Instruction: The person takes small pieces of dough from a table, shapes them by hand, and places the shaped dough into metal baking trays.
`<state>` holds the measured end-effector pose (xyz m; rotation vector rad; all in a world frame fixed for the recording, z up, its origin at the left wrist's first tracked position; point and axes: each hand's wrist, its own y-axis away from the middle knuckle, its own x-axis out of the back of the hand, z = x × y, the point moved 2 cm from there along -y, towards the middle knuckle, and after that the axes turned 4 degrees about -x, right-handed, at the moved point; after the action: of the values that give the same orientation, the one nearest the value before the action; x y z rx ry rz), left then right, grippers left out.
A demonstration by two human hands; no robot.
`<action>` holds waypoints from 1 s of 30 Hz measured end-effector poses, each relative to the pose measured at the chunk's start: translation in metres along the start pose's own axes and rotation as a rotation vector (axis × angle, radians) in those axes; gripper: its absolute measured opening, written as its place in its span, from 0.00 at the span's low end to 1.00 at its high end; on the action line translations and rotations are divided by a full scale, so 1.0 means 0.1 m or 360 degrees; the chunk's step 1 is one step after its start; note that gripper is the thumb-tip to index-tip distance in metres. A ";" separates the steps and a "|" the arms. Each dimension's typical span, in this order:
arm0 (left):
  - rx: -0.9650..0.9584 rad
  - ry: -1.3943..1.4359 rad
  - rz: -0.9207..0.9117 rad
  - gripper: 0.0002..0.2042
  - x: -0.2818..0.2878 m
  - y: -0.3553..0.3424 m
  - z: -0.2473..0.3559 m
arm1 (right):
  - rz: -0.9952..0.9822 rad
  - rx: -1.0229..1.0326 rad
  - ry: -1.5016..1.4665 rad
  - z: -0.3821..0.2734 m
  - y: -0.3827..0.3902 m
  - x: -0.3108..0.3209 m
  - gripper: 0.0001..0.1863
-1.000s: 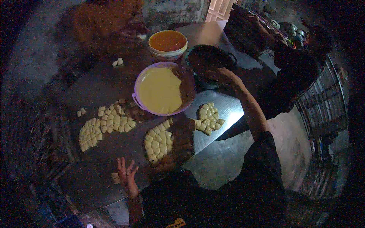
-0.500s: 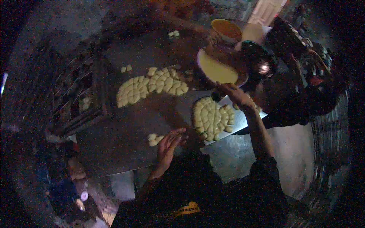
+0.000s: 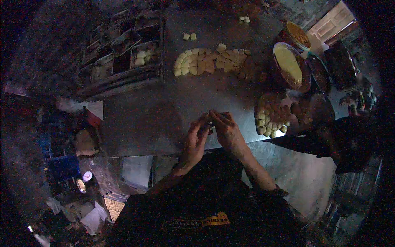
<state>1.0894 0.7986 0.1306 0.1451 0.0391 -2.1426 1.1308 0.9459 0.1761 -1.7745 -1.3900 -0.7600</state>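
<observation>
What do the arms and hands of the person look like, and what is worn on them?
Both hands, left hand and right hand, are bare: no gloves, and no rings or watch visible in the dim light. The forearms are uncovered. A dark garment with a small yellow print covers the body.

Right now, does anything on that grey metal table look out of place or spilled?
Mostly tidy: pale dough pieces lie packed in a long patch, another cluster near the right edge. Only a few stray pieces sit apart further back. Nothing looks spilled, though the dim light hides detail.

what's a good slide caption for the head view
Both hands, left hand and right hand, meet fingertip to fingertip over a metal table spread with pale dough pieces and a bowl of yellow filling.
</observation>
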 end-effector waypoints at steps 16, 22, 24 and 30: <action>0.0103 0.0381 -0.0392 0.14 -0.02 0.09 0.51 | -0.0054 -0.0630 -0.0810 -0.32 0.54 0.67 0.13; -0.0184 -0.0217 -0.0278 0.11 -0.24 0.07 0.52 | 0.0009 -0.0390 -0.0446 -0.05 0.54 0.78 0.18; -0.0003 -0.0148 -0.0056 0.11 -0.37 0.04 0.49 | -0.0028 -0.0322 -0.0559 0.06 0.55 0.82 0.21; 0.0858 0.0072 -0.0032 0.13 -0.89 -0.02 0.42 | -0.0211 -0.0153 -0.0455 0.59 0.53 1.03 0.20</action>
<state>1.1315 0.8700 0.1832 0.5071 -0.5146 -2.1232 1.2074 1.0433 0.2175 -1.9384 -1.6979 -0.6700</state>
